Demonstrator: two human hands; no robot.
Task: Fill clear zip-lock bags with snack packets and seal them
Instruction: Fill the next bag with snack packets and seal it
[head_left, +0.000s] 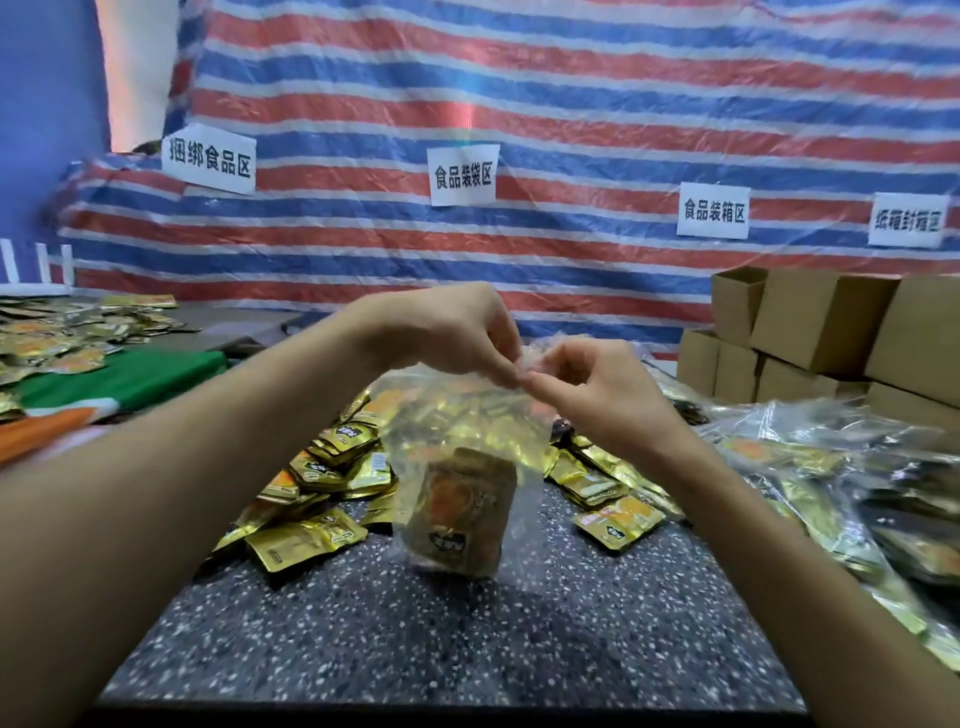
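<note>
Head view. Pinching the top edge of the bag (457, 441) with the left hand (457, 332), thumb and forefinger pressed together on the clear strip, remaining fingers curled. Pinching the same edge with the right hand (587, 384), fingertips touching the left's at the bag's upper right corner.

Hanging from that pinch, upright, long axis top to bottom, mouth running left to right; base at or just above the table (415, 649), cannot tell which. Holding one packet (462, 512) low inside, upright, printed face toward the camera; cannot tell of any more behind it.

Looks like the sealing step, with filling done for this one. Cannot tell how much of the zip is pressed closed. With nearly all of the mouth left of the pinch, under the left wrist, likely a slide leftward along the strip, anchoring the corner with the right hand; both equally near, both touching it.

Behind the bag and to both sides, loose packets (337, 457) heaped on the table. Further right of the bag, filled bags (831, 467) piled; beyond those, boxes (810, 322) stacked. Far behind the bag, a striped tarp (571, 93) with paper labels (462, 174). Far left of the bag, a green cloth (119, 374).
</note>
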